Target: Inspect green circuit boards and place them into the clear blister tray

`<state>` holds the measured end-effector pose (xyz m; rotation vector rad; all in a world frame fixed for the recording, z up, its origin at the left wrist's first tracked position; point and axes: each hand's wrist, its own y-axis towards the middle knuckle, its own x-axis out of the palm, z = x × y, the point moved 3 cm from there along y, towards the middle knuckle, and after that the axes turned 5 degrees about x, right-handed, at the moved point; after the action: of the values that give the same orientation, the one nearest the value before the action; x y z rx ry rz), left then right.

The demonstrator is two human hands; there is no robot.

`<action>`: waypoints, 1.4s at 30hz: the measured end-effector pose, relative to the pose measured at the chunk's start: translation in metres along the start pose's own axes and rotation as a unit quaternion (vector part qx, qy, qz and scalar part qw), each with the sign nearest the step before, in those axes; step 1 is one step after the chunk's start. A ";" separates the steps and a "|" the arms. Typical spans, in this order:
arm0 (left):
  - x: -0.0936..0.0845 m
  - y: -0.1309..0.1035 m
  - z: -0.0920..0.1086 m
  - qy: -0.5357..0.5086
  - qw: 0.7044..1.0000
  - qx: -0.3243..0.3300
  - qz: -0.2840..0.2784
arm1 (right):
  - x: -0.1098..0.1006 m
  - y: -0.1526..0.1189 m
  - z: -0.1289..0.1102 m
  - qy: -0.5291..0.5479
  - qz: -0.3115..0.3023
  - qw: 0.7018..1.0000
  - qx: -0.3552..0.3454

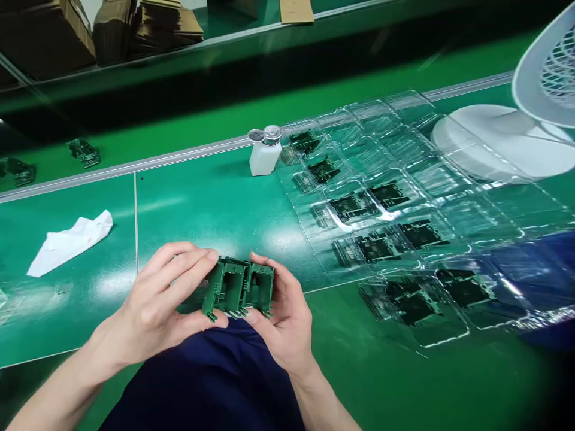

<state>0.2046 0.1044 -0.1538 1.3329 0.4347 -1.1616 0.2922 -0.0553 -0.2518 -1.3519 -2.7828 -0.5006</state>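
Both my left hand [168,302] and right hand [283,311] grip the green part [238,287], which sits between them, pinched by fingers and thumbs, above the table's [202,209] near edge.

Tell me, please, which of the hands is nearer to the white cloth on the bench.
Left. The left hand, at the left end of the green parts, is to the right of the white cloth; the right hand is farther right, at their other end.
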 end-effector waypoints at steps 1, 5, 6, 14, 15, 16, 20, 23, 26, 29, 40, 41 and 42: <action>0.001 0.000 0.000 0.000 1.000 -0.001 0.002 | 0.000 -0.001 -0.001 0.002 0.001 1.000 -0.002; 0.001 -0.003 0.000 0.005 1.000 0.000 0.014 | -0.001 -0.003 -0.008 -0.012 -0.003 1.000 -0.021; 0.001 -0.004 0.000 0.007 1.000 0.003 0.019 | -0.001 -0.004 -0.010 -0.020 -0.004 0.999 -0.025; -0.001 -0.012 -0.004 -0.011 0.999 0.019 0.044 | 0.000 -0.006 -0.013 -0.050 -0.020 0.997 -0.054; -0.001 -0.012 -0.005 -0.013 0.999 0.020 0.044 | 0.000 -0.006 -0.013 -0.050 -0.021 0.997 -0.055; -0.001 -0.012 -0.005 -0.017 0.999 0.022 0.045 | 0.000 -0.007 -0.013 -0.051 -0.023 0.997 -0.054; 0.000 -0.014 -0.008 -0.032 0.998 0.025 0.052 | 0.001 -0.007 -0.014 -0.060 -0.028 0.997 -0.048; 0.000 -0.016 -0.011 -0.037 0.998 0.021 0.056 | 0.002 -0.007 -0.014 -0.072 -0.027 0.996 -0.053; 0.000 -0.020 -0.014 -0.042 0.997 0.021 0.053 | 0.003 -0.006 -0.014 -0.091 -0.027 0.994 -0.051; 0.001 -0.025 -0.017 -0.061 0.997 0.012 0.055 | 0.003 -0.005 -0.017 -0.117 -0.027 0.992 -0.046; 0.005 -0.031 -0.016 -0.081 0.995 -0.027 0.048 | 0.001 -0.006 -0.016 -0.119 -0.042 0.992 0.015; 0.004 -0.029 -0.013 -0.075 0.996 -0.030 0.044 | 0.000 -0.006 -0.014 -0.105 -0.044 0.993 0.030; 0.004 -0.027 -0.012 -0.070 0.996 -0.035 0.039 | 0.000 -0.006 -0.013 -0.090 -0.046 0.994 0.045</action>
<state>0.1880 0.1180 -0.1738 1.1899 0.3158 -1.1557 0.2859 -0.0630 -0.2413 -1.3171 -2.9816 -0.2630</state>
